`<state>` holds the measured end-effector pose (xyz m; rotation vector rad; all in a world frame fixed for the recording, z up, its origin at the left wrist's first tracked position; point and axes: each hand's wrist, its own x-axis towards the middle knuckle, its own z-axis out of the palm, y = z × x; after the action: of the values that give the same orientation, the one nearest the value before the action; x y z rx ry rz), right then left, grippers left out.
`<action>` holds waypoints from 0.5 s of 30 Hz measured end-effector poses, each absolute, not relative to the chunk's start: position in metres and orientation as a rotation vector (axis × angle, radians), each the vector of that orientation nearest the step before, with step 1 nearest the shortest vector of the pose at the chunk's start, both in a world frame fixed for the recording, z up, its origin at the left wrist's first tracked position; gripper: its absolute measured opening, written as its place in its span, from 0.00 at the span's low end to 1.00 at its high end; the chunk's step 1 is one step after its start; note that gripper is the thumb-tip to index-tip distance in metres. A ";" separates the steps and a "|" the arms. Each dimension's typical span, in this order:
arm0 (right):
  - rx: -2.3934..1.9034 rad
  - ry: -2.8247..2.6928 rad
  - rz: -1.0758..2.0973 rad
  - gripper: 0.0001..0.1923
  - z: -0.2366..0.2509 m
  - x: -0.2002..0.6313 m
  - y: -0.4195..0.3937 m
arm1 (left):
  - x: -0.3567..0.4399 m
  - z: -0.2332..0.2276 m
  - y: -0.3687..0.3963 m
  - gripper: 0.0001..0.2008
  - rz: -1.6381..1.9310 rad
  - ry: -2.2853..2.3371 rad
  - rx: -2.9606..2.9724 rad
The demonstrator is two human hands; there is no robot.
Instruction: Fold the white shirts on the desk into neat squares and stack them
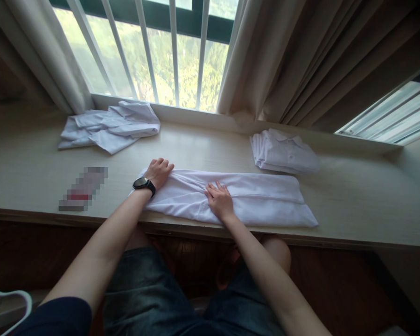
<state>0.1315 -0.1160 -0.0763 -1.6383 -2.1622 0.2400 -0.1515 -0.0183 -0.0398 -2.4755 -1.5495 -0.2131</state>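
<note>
A white shirt (262,198) lies on the table in front of me, folded lengthwise into a long strip. Creases run across it between my hands. My left hand (158,172), with a dark watch on the wrist, is closed at the shirt's far left corner, its fingers curled over the cloth. My right hand (220,199) rests palm down near the middle of the strip, fingers stretched out and slightly apart, pressing on the fabric.
A loosely crumpled white garment (112,126) lies at the back left. Neatly folded white shirts (283,151) are stacked at the back right. A blurred-out flat object (84,189) lies on the left of the table (364,200). Behind stand a barred window and curtains (283,56).
</note>
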 end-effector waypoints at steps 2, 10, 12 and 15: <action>-1.628 -2.166 0.242 0.20 -0.077 0.136 -0.116 | -0.152 -0.037 -0.013 0.16 -0.184 -1.588 -2.470; -1.668 -2.175 0.194 0.24 -0.071 0.130 -0.118 | -0.127 -0.006 -0.040 0.28 -0.184 -1.579 -2.644; -1.674 -2.200 0.162 0.25 -0.070 0.129 -0.118 | -0.120 -0.010 -0.056 0.31 -0.290 -1.534 -2.703; -1.650 -2.246 0.128 0.24 -0.068 0.128 -0.120 | -0.117 -0.028 -0.074 0.26 -0.322 -1.451 -2.770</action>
<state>0.1282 -0.1196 -0.0680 -1.6504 -2.2455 0.1282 -0.1170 -0.0739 -0.0279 -2.7703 -1.4507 -0.3222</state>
